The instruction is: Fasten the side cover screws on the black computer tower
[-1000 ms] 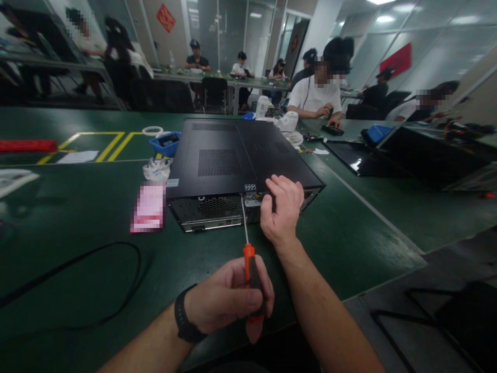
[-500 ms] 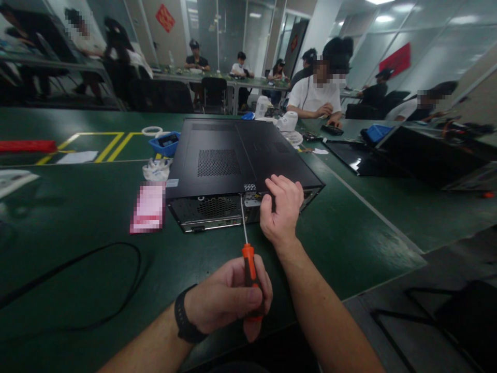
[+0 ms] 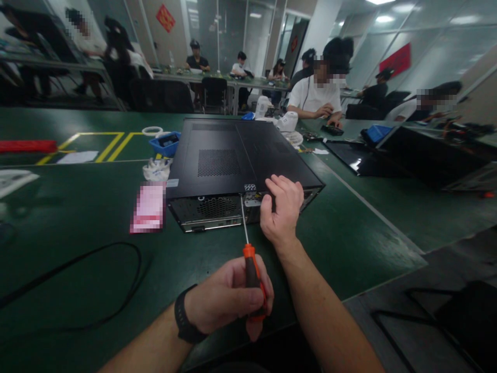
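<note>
A black computer case lies flat on the green table, its back panel turned toward me. My left hand is closed around the handle of an orange and dark screwdriver. The thin shaft points away from me, and its tip meets the back panel just under the top cover's edge; a screw there is too small to make out. On the case's back edge, right of the tip, my right hand grips with bent fingers over the cover and the thumb near the back panel.
Left of the case are a blue bin, white crumpled gloves and a pink packet. A black cable loops at front left. Flat dark panels lie to the right. Across the table sits a co-worker in white.
The screwdriver handle has turned a little in my left hand, so more of its dark side shows. My right hand and the case stay in place.
</note>
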